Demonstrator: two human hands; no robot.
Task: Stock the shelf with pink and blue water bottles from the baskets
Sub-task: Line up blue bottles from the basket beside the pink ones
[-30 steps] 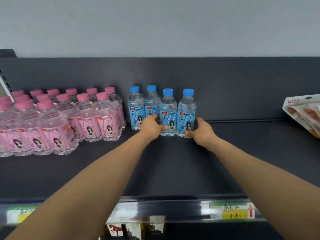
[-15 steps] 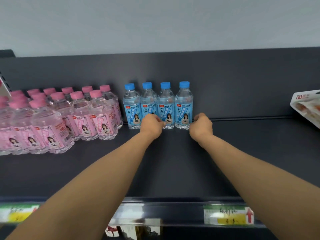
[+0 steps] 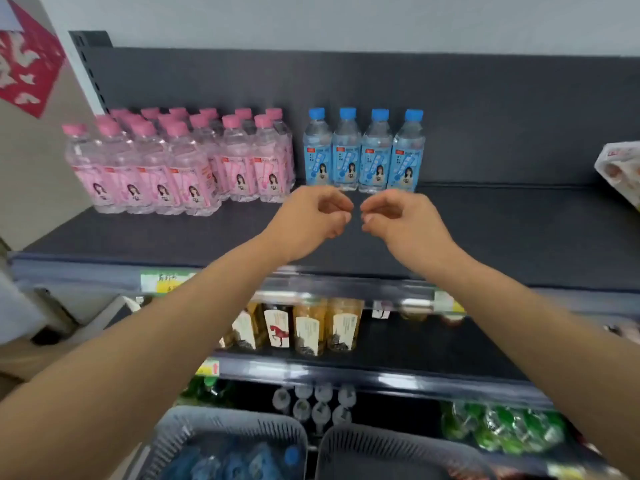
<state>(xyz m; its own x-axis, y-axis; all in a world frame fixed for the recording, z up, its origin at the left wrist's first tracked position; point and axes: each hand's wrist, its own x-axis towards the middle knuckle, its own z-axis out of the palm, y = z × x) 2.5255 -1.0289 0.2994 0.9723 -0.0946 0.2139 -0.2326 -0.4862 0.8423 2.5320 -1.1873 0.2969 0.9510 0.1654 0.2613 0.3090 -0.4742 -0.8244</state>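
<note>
The shelf (image 3: 502, 230) has a smooth, matt dark-grey surface that looks like painted metal. The pink bottles (image 3: 192, 168) and blue bottles (image 3: 375, 150) are clear, glossy plastic with smooth printed labels. The front rail (image 3: 346, 285) is shiny clear plastic. The baskets (image 3: 221, 419) are grey ribbed plastic.

Pale grey wall (image 3: 346, 19); red paper decoration (image 3: 31, 64) at left
</note>
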